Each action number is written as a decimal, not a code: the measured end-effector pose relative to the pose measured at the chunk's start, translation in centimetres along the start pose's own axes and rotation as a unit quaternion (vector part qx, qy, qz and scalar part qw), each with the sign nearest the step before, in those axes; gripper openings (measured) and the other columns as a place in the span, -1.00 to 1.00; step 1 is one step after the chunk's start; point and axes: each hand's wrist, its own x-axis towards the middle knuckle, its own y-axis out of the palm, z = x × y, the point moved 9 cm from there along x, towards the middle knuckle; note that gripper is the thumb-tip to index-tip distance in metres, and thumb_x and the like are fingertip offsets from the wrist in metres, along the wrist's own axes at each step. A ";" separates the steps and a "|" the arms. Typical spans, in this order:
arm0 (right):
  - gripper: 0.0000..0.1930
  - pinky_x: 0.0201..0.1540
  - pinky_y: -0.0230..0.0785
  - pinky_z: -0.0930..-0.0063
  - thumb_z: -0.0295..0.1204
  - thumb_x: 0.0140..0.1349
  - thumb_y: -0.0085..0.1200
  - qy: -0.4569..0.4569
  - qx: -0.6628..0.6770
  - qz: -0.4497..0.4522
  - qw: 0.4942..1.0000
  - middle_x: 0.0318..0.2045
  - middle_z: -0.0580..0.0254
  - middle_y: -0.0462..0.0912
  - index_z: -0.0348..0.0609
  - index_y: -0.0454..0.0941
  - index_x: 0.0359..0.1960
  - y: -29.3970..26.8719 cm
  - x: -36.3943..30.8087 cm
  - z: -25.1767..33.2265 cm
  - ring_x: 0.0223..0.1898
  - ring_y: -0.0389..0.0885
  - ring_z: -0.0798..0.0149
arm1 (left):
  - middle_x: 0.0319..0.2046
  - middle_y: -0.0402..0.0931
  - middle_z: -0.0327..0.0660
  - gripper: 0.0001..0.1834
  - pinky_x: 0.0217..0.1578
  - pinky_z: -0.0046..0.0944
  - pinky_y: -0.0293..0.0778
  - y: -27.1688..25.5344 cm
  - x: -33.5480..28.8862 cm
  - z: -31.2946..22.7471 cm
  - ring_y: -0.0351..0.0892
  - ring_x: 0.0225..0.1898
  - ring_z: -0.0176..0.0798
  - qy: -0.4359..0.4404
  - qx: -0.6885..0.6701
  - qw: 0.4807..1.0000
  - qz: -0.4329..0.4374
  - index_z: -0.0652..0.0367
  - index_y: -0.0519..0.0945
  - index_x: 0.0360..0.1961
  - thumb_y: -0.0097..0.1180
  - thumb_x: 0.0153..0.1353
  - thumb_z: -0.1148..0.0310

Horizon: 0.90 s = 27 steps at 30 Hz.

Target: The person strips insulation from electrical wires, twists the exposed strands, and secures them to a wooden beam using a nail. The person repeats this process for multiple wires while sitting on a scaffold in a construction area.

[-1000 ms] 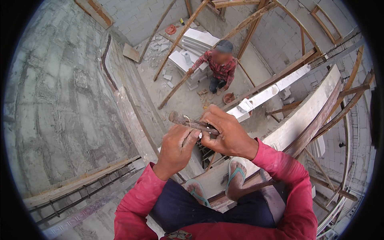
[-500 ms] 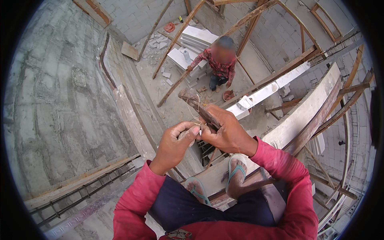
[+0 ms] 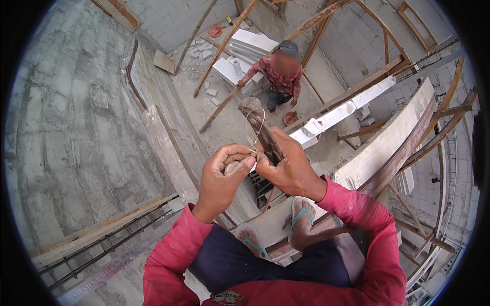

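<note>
Both hands are raised close together in front of my lap. My right hand (image 3: 288, 166) is wrapped round a dark, worn stick-like tool (image 3: 264, 133), its rounded, knobby end pointing up and away. A thin pale string (image 3: 262, 121) loops off the tool's far end and runs down to my fingers. My left hand (image 3: 224, 176) is closed, with the string pinched between thumb and forefinger. Within its curled fingers sits a roundish greyish-tan thing (image 3: 232, 167), mostly hidden, so I cannot tell its kind. The fingertips of the two hands nearly meet.
Under my sandalled feet (image 3: 301, 224) runs a narrow ledge high above the floor. Below, a person (image 3: 280, 76) in a checked shirt holds a wooden pole (image 3: 220, 108) beside stacked white blocks (image 3: 250, 46). Timber props (image 3: 224, 48) and a curved beam (image 3: 393, 137) surround me; a block wall (image 3: 92, 117) stands left.
The tool's knobby end has shifted right and a little higher. My left fingertips have drawn slightly away from my right ones, and the string's loop has changed shape. The person below has shifted slightly.
</note>
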 end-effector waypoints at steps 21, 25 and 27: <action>-0.71 -0.32 0.44 0.38 -0.48 0.27 0.32 0.030 0.027 0.003 0.999 -0.27 0.14 0.61 -0.27 0.64 0.01 0.1 -0.4 -0.5 -0.39 0.57 0.36 | -0.13 0.69 -0.27 -0.70 -0.11 -0.42 0.59 -1.5 0.2 -0.1 0.63 -0.15 -0.49 0.038 0.015 0.998 -0.051 0.31 0.65 0.06 0.41 0.40 0.42; -0.71 -0.31 0.49 0.34 -0.53 0.26 0.32 -0.061 -0.002 0.019 0.998 -0.24 0.07 0.66 -0.29 0.67 0.01 0.0 0.1 0.7 -0.41 0.62 0.24 | -0.14 0.70 -0.25 -0.72 -0.10 -0.42 0.59 -1.8 0.0 -0.7 0.63 -0.15 -0.48 0.046 0.054 0.996 -0.057 0.32 0.68 0.02 0.43 0.39 0.42; -0.72 -0.30 0.50 0.32 -0.53 0.27 0.32 -0.067 -0.019 0.037 0.997 -0.25 0.05 0.66 -0.29 0.68 0.01 0.1 0.2 0.5 -0.41 0.63 0.21 | -0.13 0.71 -0.24 -0.74 -0.09 -0.41 0.59 -1.8 -0.1 -0.8 0.63 -0.14 -0.47 0.047 0.072 0.995 -0.052 0.32 0.70 0.00 0.43 0.38 0.43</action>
